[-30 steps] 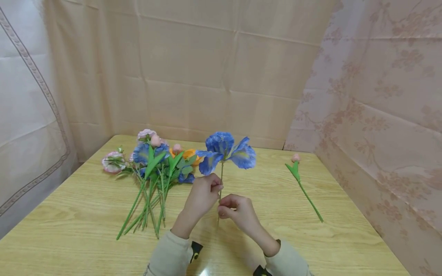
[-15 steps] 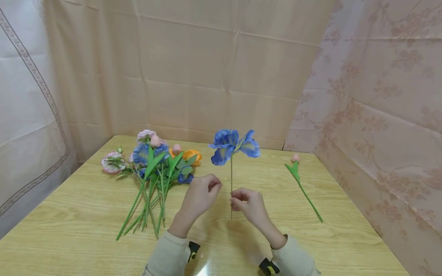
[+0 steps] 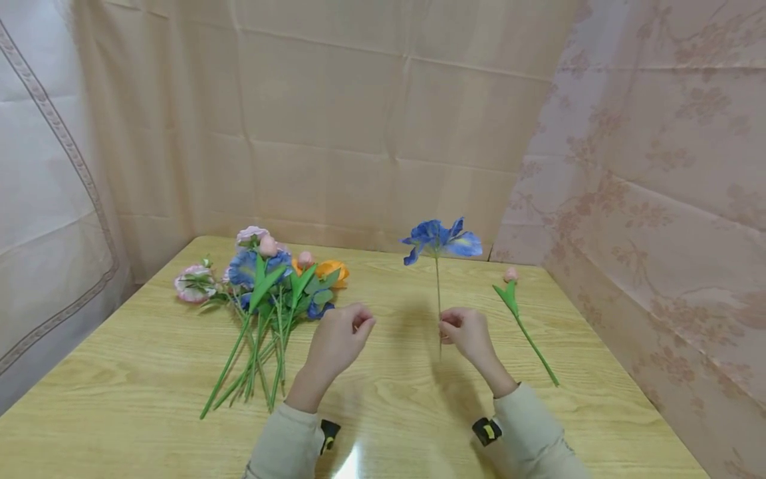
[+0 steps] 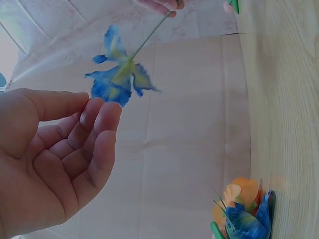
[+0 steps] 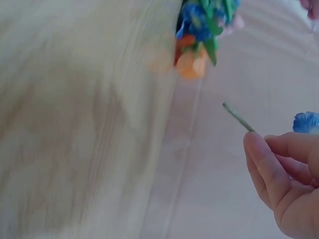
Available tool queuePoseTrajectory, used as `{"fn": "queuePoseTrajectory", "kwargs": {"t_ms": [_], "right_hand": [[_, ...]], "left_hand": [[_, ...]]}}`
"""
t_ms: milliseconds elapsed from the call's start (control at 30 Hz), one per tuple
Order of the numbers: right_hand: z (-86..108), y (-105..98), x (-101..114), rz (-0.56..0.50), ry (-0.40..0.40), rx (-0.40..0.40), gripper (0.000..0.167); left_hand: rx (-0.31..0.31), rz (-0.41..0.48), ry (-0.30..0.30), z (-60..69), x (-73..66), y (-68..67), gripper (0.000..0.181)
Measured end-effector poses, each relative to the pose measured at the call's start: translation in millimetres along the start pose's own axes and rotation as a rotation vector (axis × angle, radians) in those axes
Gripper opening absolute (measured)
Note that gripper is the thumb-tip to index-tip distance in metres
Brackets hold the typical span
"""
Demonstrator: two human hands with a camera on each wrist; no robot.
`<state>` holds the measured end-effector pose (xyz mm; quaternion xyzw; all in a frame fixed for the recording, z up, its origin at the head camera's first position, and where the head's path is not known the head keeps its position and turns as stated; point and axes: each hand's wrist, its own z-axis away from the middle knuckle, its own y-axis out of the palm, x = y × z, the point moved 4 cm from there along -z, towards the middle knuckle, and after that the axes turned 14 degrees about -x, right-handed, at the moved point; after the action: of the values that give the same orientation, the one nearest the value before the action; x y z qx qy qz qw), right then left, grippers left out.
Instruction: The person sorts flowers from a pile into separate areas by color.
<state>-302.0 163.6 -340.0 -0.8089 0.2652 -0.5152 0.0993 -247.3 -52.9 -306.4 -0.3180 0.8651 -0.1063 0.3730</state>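
Observation:
A blue iris flower [image 3: 441, 239] stands upright in the head view, its thin stem pinched low down between thumb and fingers of my right hand [image 3: 471, 336]. In the right wrist view, the stem's lower end [image 5: 238, 117] sticks out past the fingertips of that hand [image 5: 289, 174]. My left hand [image 3: 338, 342] hovers over the table to the left of the flower, fingers loosely curled with nothing in them. The left wrist view shows its thumb and fingertips close together [image 4: 65, 149], with the iris [image 4: 117, 77] beyond.
On the table [image 3: 383, 412], a pile of flowers lies at the left: a pink-white bloom [image 3: 195, 284], green-leaved pink tulips [image 3: 268, 246], blue irises and an orange flower [image 3: 332, 272]. A single pink tulip [image 3: 511, 299] lies at the right. Curtains [image 3: 335, 120] hang behind and beside.
My left hand has let go of the iris stem and drawn slightly left. My right hand has carried the iris to the right and a little away.

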Motion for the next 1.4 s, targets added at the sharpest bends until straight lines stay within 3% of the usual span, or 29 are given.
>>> {"fn": "queuePoseTrajectory", "kwargs": {"t_ms": [267,500,1000,1233,1367,1400], "right_hand": [[-14.9,-3.7,-29.0,0.021,0.099,0.069,0.006],[-23.6,-4.4,-57.6,-0.023,0.307,0.103,0.016],[-34.1,-6.1,-88.2,0.066,0.393,0.117,0.011],[-47.4,-1.8,-126.1,0.053,0.372,0.178,0.010],[-45.9,-4.9,-122.5,0.073,0.395,0.170,0.010],[-42.5,-7.4,-110.7,0.114,0.423,0.158,0.012]], "left_hand": [[0.019,-0.009,-0.013,1.4,1.9,0.3,0.006],[0.039,-0.020,-0.026,2.6,3.7,0.5,0.007],[0.077,-0.046,-0.024,4.2,9.0,3.0,0.008],[0.094,-0.058,-0.026,4.9,8.6,3.4,0.009],[0.099,-0.058,-0.042,5.8,9.3,3.3,0.009],[0.100,-0.060,-0.044,5.9,9.4,3.4,0.009]]}}
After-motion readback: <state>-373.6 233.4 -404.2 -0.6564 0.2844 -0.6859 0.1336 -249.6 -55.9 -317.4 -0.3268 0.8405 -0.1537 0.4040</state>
